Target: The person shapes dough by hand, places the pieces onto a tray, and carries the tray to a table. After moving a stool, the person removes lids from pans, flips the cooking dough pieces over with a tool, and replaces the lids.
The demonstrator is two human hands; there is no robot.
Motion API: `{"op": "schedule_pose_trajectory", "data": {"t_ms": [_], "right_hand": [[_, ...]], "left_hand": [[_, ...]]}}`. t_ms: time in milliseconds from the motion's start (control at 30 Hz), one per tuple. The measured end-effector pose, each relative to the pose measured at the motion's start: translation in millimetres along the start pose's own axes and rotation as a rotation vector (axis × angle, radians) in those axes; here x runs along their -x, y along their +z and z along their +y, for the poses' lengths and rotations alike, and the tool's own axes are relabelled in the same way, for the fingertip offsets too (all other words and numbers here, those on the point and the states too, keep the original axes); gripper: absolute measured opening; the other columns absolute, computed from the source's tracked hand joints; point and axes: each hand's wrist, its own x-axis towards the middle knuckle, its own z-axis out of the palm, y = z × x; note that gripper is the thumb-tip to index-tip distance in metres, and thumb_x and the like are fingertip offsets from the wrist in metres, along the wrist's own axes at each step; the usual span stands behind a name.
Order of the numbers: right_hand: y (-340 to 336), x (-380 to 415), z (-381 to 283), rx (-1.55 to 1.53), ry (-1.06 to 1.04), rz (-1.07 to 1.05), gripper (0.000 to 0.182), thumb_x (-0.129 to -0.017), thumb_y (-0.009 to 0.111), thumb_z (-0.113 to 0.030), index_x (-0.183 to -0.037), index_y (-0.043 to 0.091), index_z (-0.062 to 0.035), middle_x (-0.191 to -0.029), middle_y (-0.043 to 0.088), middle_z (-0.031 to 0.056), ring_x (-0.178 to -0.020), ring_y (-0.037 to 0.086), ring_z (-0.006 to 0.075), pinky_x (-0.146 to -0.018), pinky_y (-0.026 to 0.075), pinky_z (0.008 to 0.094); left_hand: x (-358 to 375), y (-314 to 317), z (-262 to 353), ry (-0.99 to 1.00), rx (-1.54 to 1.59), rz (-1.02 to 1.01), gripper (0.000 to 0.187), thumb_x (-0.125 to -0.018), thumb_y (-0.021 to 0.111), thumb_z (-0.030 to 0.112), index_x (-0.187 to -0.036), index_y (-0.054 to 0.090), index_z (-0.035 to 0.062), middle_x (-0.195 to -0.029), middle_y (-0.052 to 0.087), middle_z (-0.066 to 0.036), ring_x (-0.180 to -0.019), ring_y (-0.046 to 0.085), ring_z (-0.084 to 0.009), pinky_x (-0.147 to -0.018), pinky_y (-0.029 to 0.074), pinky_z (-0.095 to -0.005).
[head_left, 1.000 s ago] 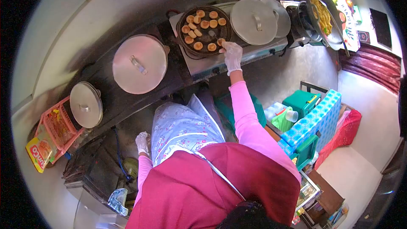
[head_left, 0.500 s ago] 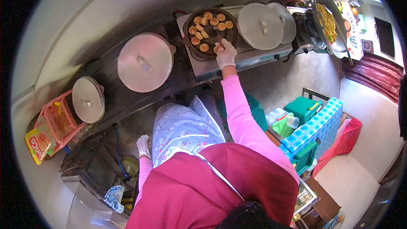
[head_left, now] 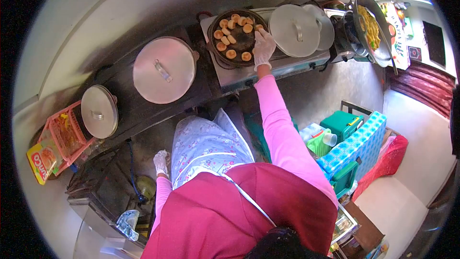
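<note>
My right hand point(head_left: 263, 48), in a clear plastic glove, is at the right edge of a round dark pan point(head_left: 245, 41) on the stove. Its bent fingertips meet at a small browned round cake point(head_left: 259, 28). Several more of these cakes point(head_left: 231, 54) lie in the pan, some flat, some on their sides. Low beside the apron point(head_left: 206, 146) hangs my left hand point(head_left: 161, 161), also gloved, away from the counter; its fingers are too small to make out clearly.
Right of the pan are lidded pots point(head_left: 294, 29) and a wok point(head_left: 371, 26) of yellow food. A large lidded pot point(head_left: 164, 70), a smaller one point(head_left: 99, 111) and a pink basket point(head_left: 67, 132) stand left. Green boxes point(head_left: 342, 123) are behind the right arm.
My right hand has moved from the pan's front to its right edge. The cake it was at now lies free, and some cakes at the upper right have shifted.
</note>
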Motion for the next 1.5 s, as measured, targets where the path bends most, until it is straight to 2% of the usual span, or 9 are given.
{"op": "schedule_pose_trajectory", "data": {"t_ms": [267, 500, 633, 733, 967, 1133, 1200, 1400, 1500], "right_hand": [[-37.7, -13.3, -46.0, 0.406, -0.324, -0.281, 0.015, -0.081, 0.061, -0.022, -0.080, 0.067, -0.0073, -0.085, 0.065, 0.0117, -0.082, 0.062, 0.0332, -0.073, 0.049, 0.0418], [-44.8, -14.3, -89.1, 0.077, 0.110, -0.449, 0.022, -0.083, 0.057, -0.024, -0.076, 0.064, -0.0046, -0.079, 0.066, 0.0123, -0.076, 0.063, 0.0340, -0.068, 0.047, 0.0412], [-52.9, -4.8, -102.4, 0.421, -0.067, -0.439, 0.021, -0.085, 0.059, -0.021, -0.087, 0.069, -0.0021, -0.089, 0.069, 0.0142, -0.080, 0.065, 0.0330, -0.071, 0.049, 0.0407], [-54.4, 9.5, -79.2, 0.283, -0.037, -0.294, 0.025, -0.085, 0.059, -0.022, -0.094, 0.069, -0.0013, -0.090, 0.068, 0.0159, -0.080, 0.065, 0.0337, -0.073, 0.049, 0.0405], [-54.6, 17.4, -32.7, 0.026, 0.188, -0.245, 0.019, -0.080, 0.066, -0.018, -0.082, 0.068, 0.0013, -0.073, 0.068, 0.0106, -0.068, 0.064, 0.0202, -0.061, 0.048, 0.0325], [-50.8, 36.0, -0.8, -0.320, 0.331, -0.338, 0.020, -0.073, 0.068, -0.003, -0.093, 0.068, 0.0002, -0.080, 0.068, 0.0077, -0.068, 0.063, 0.0147, -0.060, 0.047, 0.0262], [-54.3, 37.4, -30.7, -0.468, 0.727, -0.264, 0.017, -0.079, 0.070, -0.014, -0.082, 0.069, 0.0020, -0.075, 0.067, 0.0074, -0.064, 0.061, 0.0119, -0.056, 0.044, 0.0247], [-44.4, 51.7, -26.4, -0.224, 0.370, -0.275, 0.024, -0.079, 0.071, -0.014, -0.096, 0.070, 0.0039, -0.092, 0.069, 0.0108, -0.083, 0.063, 0.0165, -0.078, 0.048, 0.0264], [-50.3, 53.4, -40.8, -0.326, 0.469, -0.255, 0.021, -0.080, 0.069, -0.013, -0.095, 0.070, 0.0023, -0.094, 0.070, 0.0133, -0.086, 0.065, 0.0213, -0.079, 0.049, 0.0303]], "left_hand": [[2.4, -5.5, -12.4, -0.003, -0.099, 0.010, 0.018, -0.087, 0.057, 0.015, -0.097, 0.067, 0.0032, -0.086, 0.068, -0.008, -0.069, 0.063, -0.0180, -0.062, 0.050, -0.0308], [16.2, 9.1, -6.6, 0.182, -0.166, 0.037, 0.013, -0.084, 0.060, 0.021, -0.080, 0.066, 0.0092, -0.068, 0.062, -0.002, -0.054, 0.055, -0.0102, -0.044, 0.043, -0.0275], [8.8, 9.4, -7.4, 0.171, -0.155, 0.034, 0.014, -0.085, 0.059, 0.021, -0.083, 0.067, 0.0095, -0.070, 0.063, -0.001, -0.055, 0.056, -0.0104, -0.045, 0.043, -0.0262], [7.6, 8.9, -9.7, 0.119, -0.127, 0.040, 0.014, -0.086, 0.058, 0.021, -0.086, 0.067, 0.0100, -0.072, 0.064, 0.000, -0.056, 0.055, -0.0104, -0.046, 0.042, -0.0254], [6.7, 9.6, -7.4, 0.057, -0.017, 0.004, 0.013, -0.087, 0.058, 0.020, -0.088, 0.067, 0.0106, -0.074, 0.064, -0.001, -0.055, 0.055, -0.0105, -0.047, 0.043, -0.0254], [9.8, 11.9, 2.5, 0.040, -0.003, 0.029, 0.012, -0.087, 0.059, 0.019, -0.084, 0.067, 0.0097, -0.071, 0.063, -0.001, -0.056, 0.056, -0.0107, -0.047, 0.043, -0.0256], [14.2, 13.3, 5.0, 0.042, 0.044, 0.046, 0.012, -0.086, 0.060, 0.018, -0.082, 0.067, 0.0088, -0.071, 0.063, -0.001, -0.057, 0.056, -0.0110, -0.048, 0.043, -0.0257], [-7.0, 6.7, -13.0, 0.059, -0.020, -0.009, 0.012, -0.085, 0.060, 0.017, -0.085, 0.067, 0.0070, -0.074, 0.064, -0.002, -0.058, 0.056, -0.0118, -0.051, 0.045, -0.0262], [5.2, 13.2, -5.6, 0.201, -0.070, 0.008, 0.013, -0.085, 0.059, 0.018, -0.088, 0.067, 0.0075, -0.078, 0.064, -0.002, -0.061, 0.057, -0.0117, -0.052, 0.045, -0.0266]]}}
